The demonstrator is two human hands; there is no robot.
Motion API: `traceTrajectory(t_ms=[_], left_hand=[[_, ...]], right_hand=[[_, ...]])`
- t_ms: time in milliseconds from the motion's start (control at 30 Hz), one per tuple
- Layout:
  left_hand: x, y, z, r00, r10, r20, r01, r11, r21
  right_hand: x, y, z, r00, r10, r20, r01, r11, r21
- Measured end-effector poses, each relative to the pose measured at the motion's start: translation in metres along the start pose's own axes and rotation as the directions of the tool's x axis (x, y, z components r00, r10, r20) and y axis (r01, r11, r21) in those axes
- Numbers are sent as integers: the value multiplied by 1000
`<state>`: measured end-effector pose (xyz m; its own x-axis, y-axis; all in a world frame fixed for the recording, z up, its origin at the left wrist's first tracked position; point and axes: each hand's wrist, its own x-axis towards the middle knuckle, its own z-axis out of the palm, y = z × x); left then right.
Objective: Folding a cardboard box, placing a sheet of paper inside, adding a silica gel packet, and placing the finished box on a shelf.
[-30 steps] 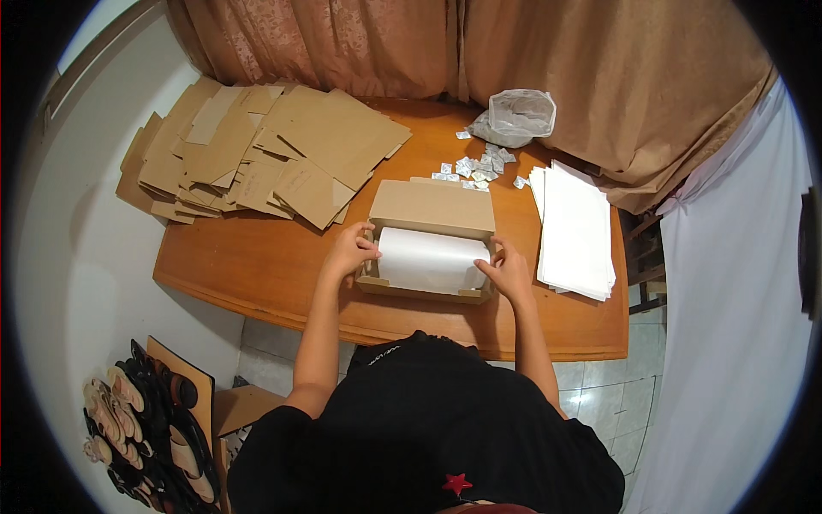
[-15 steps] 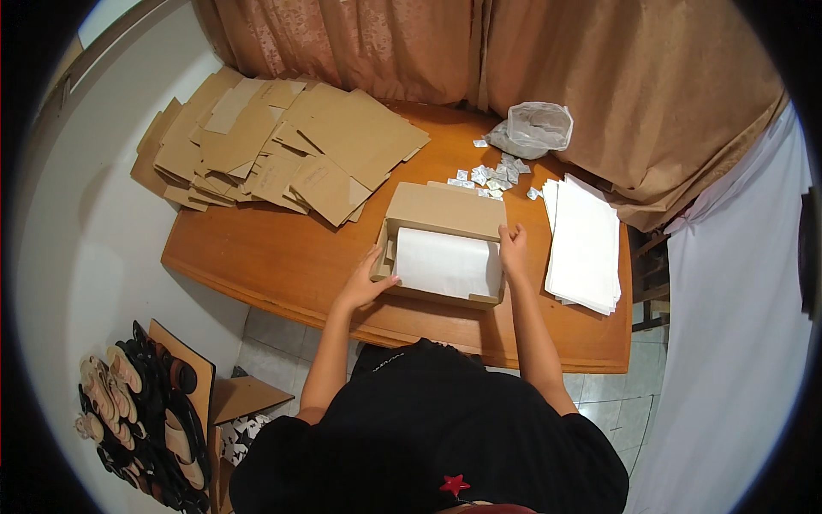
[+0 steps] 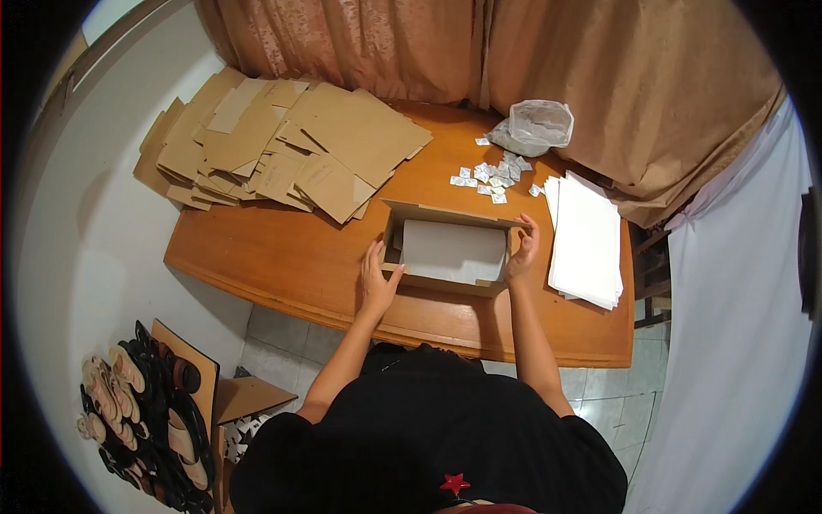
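A brown cardboard box (image 3: 449, 286) sits in front of me near the table's front edge, its lid (image 3: 454, 212) raised almost upright along the far side. White paper (image 3: 452, 248) lies inside and covers most of what the box may hold. My left hand (image 3: 378, 278) grips the box's left end, thumb at the near corner and fingers along the side. At the right end, my right hand (image 3: 523, 250) is closed around the lid's right corner. Small white sachets (image 3: 499, 174) are scattered just beyond the box.
Flattened cardboard pieces (image 3: 274, 146) are piled at the back left of the wooden table (image 3: 282, 257). A stack of white paper sheets (image 3: 586, 244) lies at right, with an open plastic bag (image 3: 539, 128) behind it. Sandals (image 3: 145, 411) stand at lower left. Curtains hang behind.
The lid, which leaned back open, has swung up toward upright, with my right hand moving up at its corner. The left hand has shifted slightly along the box's left end.
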<state>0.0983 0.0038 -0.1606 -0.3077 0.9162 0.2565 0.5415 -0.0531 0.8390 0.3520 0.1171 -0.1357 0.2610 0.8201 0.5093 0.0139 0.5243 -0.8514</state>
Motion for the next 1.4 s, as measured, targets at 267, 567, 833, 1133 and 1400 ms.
traceTrajectory(t_ms=[267, 567, 833, 1133, 1400], left_hand=[[-15, 0, 18, 979, 10, -204, -34, 993, -115], [2, 19, 5, 993, -93, -79, 91, 996, -26], [1, 4, 13, 995, -20, -101, 33, 991, 129], [1, -4, 16, 991, 75, -108, -61, 990, 124], [9, -28, 20, 976, -51, -211, 36, 997, -75]], right_hand=[[-52, -35, -28, 986, 22, 167, 22, 965, -260], [-80, -40, -12, 988, -20, 156, 103, 833, -544], [-97, -33, -1, 987, -70, 142, 148, 728, -669], [-108, -26, -7, 983, -63, 174, 165, 723, -671], [-99, -34, -35, 918, -103, 384, 357, 637, -684]])
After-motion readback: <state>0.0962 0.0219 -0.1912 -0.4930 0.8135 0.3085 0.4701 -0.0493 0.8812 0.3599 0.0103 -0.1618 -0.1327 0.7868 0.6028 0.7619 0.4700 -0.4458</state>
